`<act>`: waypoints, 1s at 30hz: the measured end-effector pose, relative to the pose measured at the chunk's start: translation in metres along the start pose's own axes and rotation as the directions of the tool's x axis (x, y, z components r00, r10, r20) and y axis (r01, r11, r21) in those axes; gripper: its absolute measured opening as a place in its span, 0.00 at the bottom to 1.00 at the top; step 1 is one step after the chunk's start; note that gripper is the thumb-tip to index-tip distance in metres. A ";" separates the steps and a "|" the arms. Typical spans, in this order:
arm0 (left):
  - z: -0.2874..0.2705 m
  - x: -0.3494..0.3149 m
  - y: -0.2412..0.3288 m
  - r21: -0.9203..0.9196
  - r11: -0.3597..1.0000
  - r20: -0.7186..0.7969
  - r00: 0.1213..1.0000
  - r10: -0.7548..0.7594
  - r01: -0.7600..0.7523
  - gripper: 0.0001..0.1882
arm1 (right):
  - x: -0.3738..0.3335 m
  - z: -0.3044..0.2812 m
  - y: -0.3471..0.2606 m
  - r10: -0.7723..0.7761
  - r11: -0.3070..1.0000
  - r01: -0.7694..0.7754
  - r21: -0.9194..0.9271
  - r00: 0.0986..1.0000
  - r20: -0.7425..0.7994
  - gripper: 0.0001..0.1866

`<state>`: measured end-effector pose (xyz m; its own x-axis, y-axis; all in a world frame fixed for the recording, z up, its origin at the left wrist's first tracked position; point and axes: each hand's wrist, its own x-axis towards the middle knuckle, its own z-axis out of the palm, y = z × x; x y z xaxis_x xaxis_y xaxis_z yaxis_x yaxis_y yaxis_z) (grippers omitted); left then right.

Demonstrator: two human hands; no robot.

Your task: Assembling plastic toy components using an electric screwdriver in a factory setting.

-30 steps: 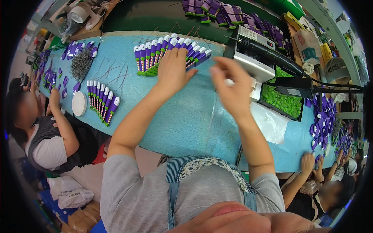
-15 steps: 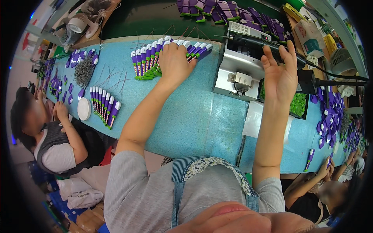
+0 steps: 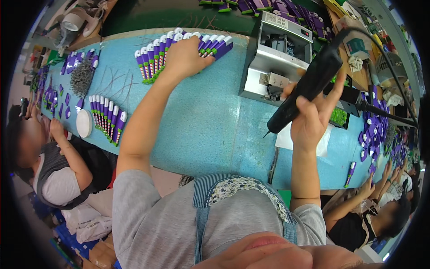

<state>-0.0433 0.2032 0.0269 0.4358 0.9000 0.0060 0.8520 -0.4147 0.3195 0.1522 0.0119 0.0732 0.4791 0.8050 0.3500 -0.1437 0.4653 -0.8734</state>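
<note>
My right hand grips a black electric screwdriver, thumb on its near side and some fingers behind it. Its thin bit points down and left above the blue table, touching nothing. At the far middle, my left hand bends over a fanned row of purple, white and green stick-shaped pieces. The thumb lies at the row's right part; the fingertips and whatever they hold are hidden. Thin wires stick out beyond the row. Between my hands stands a silver metal machine with an open top.
A second fan of pieces lies left, beside a white round lid and tangled grey wire. Green bits fill a tray behind my right hand. Purple parts are heaped right. Co-workers sit on both sides.
My right hand, open beside the screwdriver before, now holds it. The screwdriver has left the machine's top and swung bit-down toward me. My left hand stays over the row; the whole view has shifted slightly.
</note>
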 end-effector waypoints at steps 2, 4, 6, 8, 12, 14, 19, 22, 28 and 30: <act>0.001 -0.012 -0.003 -0.043 0.999 0.025 1.000 -0.004 0.005 0.24 | -0.014 -0.010 0.010 0.053 0.999 -0.053 -0.010 0.999 -0.014 0.48; 0.005 -0.039 0.003 -0.120 0.989 -0.011 0.996 0.086 -0.087 0.22 | -0.028 -0.013 0.013 -0.012 0.998 0.012 -0.069 1.000 0.001 0.46; 0.017 -0.068 0.004 -0.193 0.967 -0.004 0.986 0.169 -0.166 0.22 | -0.040 -0.019 0.019 -0.049 0.994 0.052 -0.093 0.998 0.027 0.40; 0.022 -0.098 0.010 -0.261 0.961 0.074 0.990 0.117 -0.094 0.23 | -0.049 -0.028 0.019 -0.047 0.990 0.061 -0.130 0.993 0.105 0.39; 0.031 -0.123 0.019 -0.343 0.935 0.041 0.993 0.112 -0.091 0.24 | -0.061 -0.022 0.018 0.003 0.974 0.006 -0.228 0.999 0.039 0.43; 0.032 -0.120 0.021 -0.325 0.941 0.075 0.990 0.121 -0.090 0.24 | -0.069 -0.022 0.027 0.005 0.974 -0.014 -0.228 0.999 -0.040 0.45; 0.029 -0.121 0.021 -0.494 0.867 0.332 0.935 0.123 0.061 0.24 | -0.056 -0.019 0.025 0.024 0.998 -0.027 -0.049 0.999 -0.046 0.47; 0.038 -0.138 0.032 -0.757 0.606 0.425 0.889 0.170 0.246 0.26 | -0.013 -0.013 0.005 -0.208 0.977 0.204 0.055 0.975 0.077 0.50; 0.051 -0.146 0.063 -0.772 0.074 0.625 0.733 0.267 0.631 0.27 | 0.044 -0.016 0.015 -0.311 0.943 0.236 0.236 0.878 0.365 0.52; 0.057 -0.145 0.065 -0.767 0.071 0.629 0.725 0.280 0.638 0.30 | 0.044 -0.019 0.024 -0.309 0.944 0.226 0.241 0.863 0.401 0.52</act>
<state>-0.0346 0.0380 -0.0068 0.7372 0.4519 -0.5024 0.1161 0.6477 0.7530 0.1864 0.0515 0.0607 0.1106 0.6984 0.7071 -0.2358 0.7096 -0.6640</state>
